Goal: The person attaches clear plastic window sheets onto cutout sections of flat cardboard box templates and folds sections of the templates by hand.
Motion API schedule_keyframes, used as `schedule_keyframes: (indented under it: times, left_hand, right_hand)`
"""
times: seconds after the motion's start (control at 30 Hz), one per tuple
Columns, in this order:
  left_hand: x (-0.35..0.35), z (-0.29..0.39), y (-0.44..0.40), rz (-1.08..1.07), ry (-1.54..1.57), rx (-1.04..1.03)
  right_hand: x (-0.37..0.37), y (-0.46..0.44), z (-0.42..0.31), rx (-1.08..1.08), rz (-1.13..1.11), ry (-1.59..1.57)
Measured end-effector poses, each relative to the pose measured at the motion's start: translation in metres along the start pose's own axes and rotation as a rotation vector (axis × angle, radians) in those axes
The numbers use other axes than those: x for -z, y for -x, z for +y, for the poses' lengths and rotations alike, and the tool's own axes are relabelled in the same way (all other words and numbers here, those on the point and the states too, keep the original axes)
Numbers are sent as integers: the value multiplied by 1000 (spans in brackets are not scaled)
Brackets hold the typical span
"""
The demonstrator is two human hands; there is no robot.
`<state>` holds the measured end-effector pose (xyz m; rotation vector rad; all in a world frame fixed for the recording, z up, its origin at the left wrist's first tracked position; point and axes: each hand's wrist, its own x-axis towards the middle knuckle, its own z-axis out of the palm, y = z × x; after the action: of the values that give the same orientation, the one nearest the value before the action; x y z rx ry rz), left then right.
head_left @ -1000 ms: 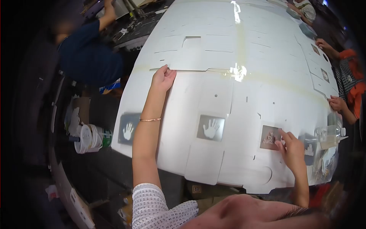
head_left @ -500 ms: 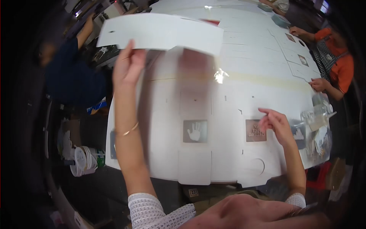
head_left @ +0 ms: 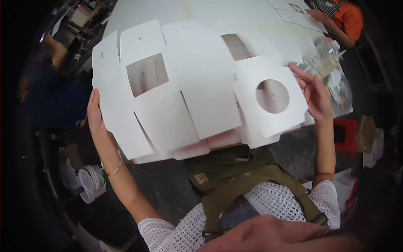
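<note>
A large white die-cut box blank (head_left: 172, 84) is spread flat between my hands, hovering over or resting on the table; I cannot tell which. It has flaps, slits, two squarish windows and one round hole. At its left edge, my left hand (head_left: 96, 114) is closed, thumb on top and fingers mostly hidden beneath. My right hand (head_left: 315, 97) grips the right edge beside the round hole, index finger stretched along the rim. Blurred brownish patches show through the windows. Pinkish sheet edges peep out under the front flaps.
Clear bottles (head_left: 325, 59) and a plastic bag stand at the table's right edge. Across the white table (head_left: 218, 10), a co-worker in orange (head_left: 350, 21) handles another sheet. A person in dark clothing (head_left: 54, 96) is at left. White buckets (head_left: 91, 182) and a red container (head_left: 346, 134) sit lower down.
The blank, raised edge-on in my left hand before, has come down and now faces up. My right hand, free over the table earlier, has taken its right edge. My view has shifted.
</note>
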<state>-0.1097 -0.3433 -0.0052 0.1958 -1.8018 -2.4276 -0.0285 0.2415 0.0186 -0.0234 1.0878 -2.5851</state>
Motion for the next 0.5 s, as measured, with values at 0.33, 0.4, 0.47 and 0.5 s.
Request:
schedule_keyframes:
  times: [0.33,0.4,0.47,0.5]
  left_hand:
    - [13,-47,10,14,148,157]
    - [7,-49,12,-8,234,158]
    - [-3,-49,15,-37,317,167]
    - [-14,-43,22,-29,378,147]
  right_hand:
    - [20,23,55,-133,144,549]
    - [34,27,57,-213,176,477]
    - [25,28,64,-177,286,524]
    - [17,31,66,-141,397,571]
